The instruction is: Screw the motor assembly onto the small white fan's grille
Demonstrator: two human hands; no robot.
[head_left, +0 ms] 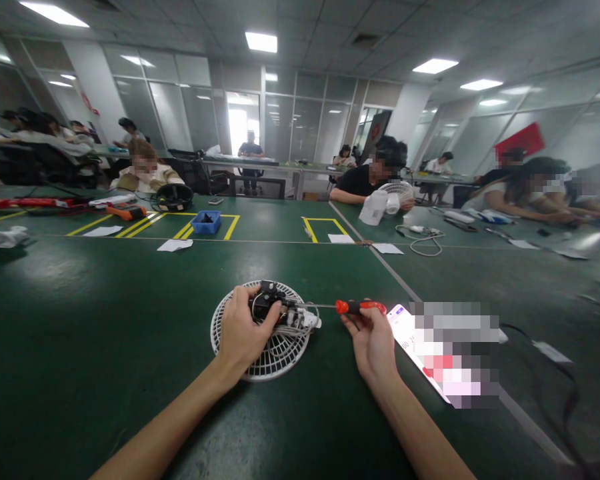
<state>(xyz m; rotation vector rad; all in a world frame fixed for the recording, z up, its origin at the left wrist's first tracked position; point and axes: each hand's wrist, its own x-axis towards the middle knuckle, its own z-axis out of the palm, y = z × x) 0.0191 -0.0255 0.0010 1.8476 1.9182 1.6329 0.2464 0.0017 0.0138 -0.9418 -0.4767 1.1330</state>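
A white round fan grille (275, 357) lies flat on the green table (105, 320) in front of me. On it sits a small black motor unit (266, 300) with white wiring and a white connector (307, 321). My left hand (243, 330) is closed around the motor unit. My right hand (373, 340) grips a screwdriver with a red and black handle (360, 307). Its metal shaft points left and its tip reaches the motor unit.
A phone (410, 337) lies just right of my right hand. A blue bin (206, 222), paper slips (175, 245) and yellow floor-tape marks (325, 220) lie farther back. Across the table sit several other people, one holding a white fan (387, 200). A cable (423, 240) lies on the right-hand table.
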